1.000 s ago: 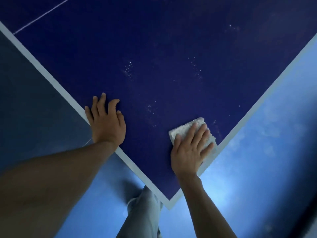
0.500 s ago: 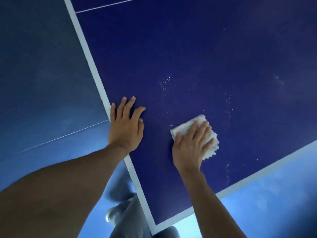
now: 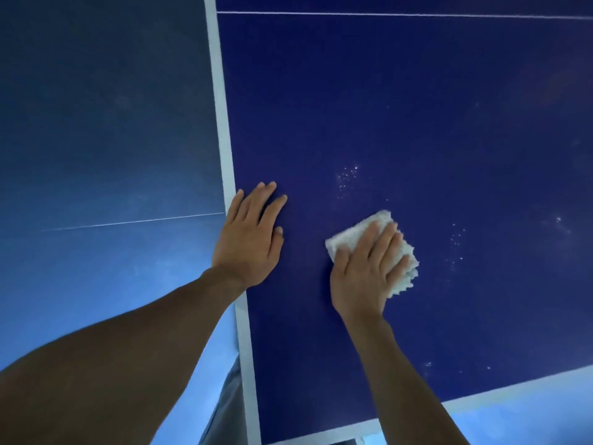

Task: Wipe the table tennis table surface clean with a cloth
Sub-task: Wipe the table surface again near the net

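Nearby, white specks (image 3: 347, 176) flank the cloth (image 3: 382, 217) under the flat right hand (image 3: 365, 281); left hand (image 3: 247, 239) rests flat.

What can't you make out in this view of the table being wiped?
Head view only.
Dirt under the cloth and right hand: covered by both.
Surface beneath the left hand: hidden by the palm.
Rest of the table: cut off by the top and right edges.
The white specks: too small to identify.

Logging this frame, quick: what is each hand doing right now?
Left hand: open, flat on the table.
Right hand: open, pressing the cloth.
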